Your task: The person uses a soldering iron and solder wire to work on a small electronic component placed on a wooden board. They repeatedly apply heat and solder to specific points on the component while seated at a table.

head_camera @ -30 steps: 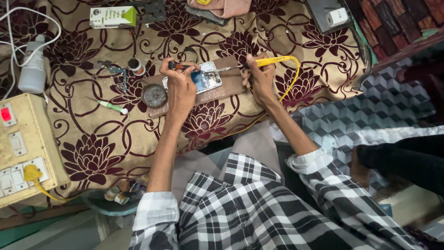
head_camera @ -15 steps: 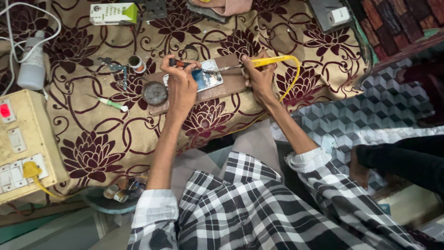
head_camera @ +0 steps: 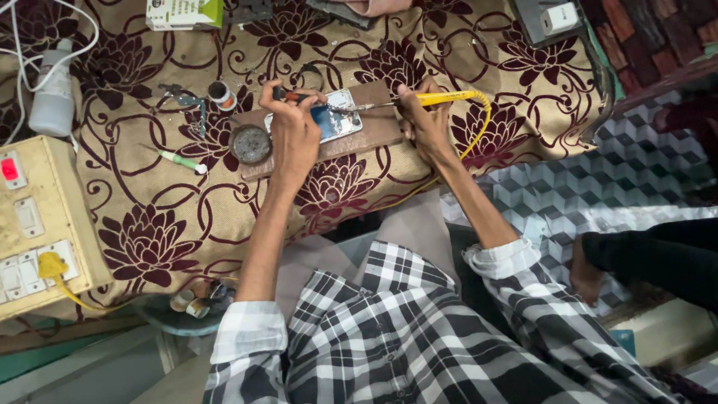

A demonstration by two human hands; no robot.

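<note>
With our left hand (head_camera: 293, 129) pinning the phone (head_camera: 334, 120) and our right hand (head_camera: 425, 123) clamped on the iron (head_camera: 449, 98) (tip hot, we judge), a slip could scorch the board.

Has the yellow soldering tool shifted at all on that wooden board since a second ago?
No. The yellow soldering iron in the right hand keeps its tip at the phone's top edge on the wooden board.

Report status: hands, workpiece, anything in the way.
Left hand pinning phone on board. Right hand gripping yellow iron, tip at phone. Round tin beside left hand, not blocking.
</note>
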